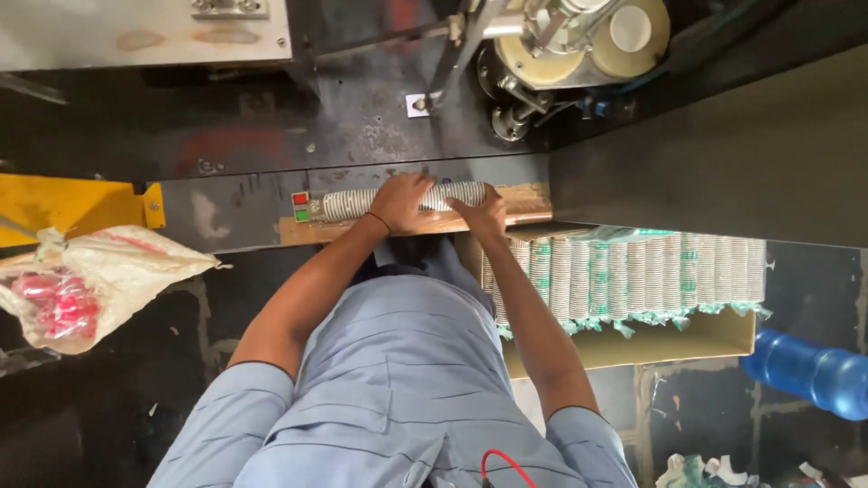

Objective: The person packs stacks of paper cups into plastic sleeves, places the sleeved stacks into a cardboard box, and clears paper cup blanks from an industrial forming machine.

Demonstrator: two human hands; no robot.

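Both hands, left (pixel 400 202) and right (pixel 482 211), clasp cup stack (pixel 362 202) on ledge (pixel 298 232); gathering step; next likely lift toward box (pixel 669 345).

Both hands rest on a long horizontal stack of nested paper cups (pixel 398 201) lying on a wooden ledge (pixel 307 232) at the far side; the left hand (pixel 402 201) grips over its middle, the right hand (pixel 481 213) presses at its right end; a red and green button pair (pixel 301 206) sits just left of the stack; to the right, a cardboard box (pixel 687 342) holds rows of white and green cup stacks (pixel 633 276); a blue water bottle (pixel 809 370) lies further right; at left, a sack (pixel 90 285) with red items; a machine (pixel 561 45) stands far.
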